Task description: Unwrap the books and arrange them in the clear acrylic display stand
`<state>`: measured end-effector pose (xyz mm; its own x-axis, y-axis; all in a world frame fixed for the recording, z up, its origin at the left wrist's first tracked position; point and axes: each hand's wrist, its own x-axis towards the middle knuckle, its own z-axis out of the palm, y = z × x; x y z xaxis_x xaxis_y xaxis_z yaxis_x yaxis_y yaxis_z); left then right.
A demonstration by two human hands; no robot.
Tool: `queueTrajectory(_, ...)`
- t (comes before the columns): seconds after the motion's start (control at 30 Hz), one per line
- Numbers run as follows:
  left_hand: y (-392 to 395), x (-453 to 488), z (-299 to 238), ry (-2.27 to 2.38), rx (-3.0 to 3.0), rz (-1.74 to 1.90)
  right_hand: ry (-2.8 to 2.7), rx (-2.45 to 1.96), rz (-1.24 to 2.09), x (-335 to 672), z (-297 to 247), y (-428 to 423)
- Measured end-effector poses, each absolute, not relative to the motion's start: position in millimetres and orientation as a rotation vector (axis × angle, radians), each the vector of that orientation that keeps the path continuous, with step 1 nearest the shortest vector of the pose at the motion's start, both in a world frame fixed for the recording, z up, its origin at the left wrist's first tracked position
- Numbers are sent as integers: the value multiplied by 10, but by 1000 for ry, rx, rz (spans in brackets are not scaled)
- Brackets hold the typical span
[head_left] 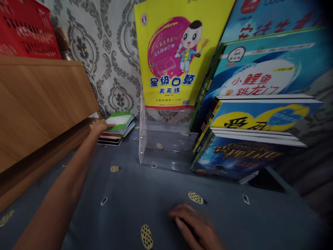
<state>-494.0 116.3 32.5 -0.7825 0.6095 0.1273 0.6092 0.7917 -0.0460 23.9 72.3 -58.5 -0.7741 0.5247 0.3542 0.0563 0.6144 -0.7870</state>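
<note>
My left hand (100,126) reaches far out to a small stack of books (117,130) lying flat by the wall. Its fingers rest on the left edge of the top book, which has a green and white cover (121,121). Whether the fingers grip the book is not clear. My right hand (195,224) lies on the blue-grey patterned cloth (145,184) near me, fingers curled and pressed on the cloth, with nothing visible in it.
A clear acrylic book stand (161,139) sits in the middle, with a yellow workbook (179,52) leaning on the wall behind it. Several blue books (249,121) lean in it at right. A wooden panel (36,104) with a red crate (26,27) on top is at left.
</note>
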Motion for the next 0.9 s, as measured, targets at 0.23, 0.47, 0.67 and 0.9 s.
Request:
queueTrajectory(0.23,1138,-4735,330,-2850,-837,12,-2321,-462,1072,285,-747,745)
queueTrajectory(0.47,1082,-4526,369,-2713,-1179,179,-2251,-429,1099,234,-682,741)
queueTrajectory(0.67,1151,-4173,215,-2567,-1465,125,-2279,-442,1139,211,-637,740)
queueTrajectory(0.9,1153,-3892,107,-2532,-1355,38,-2301,-467,1164,203,-595,730)
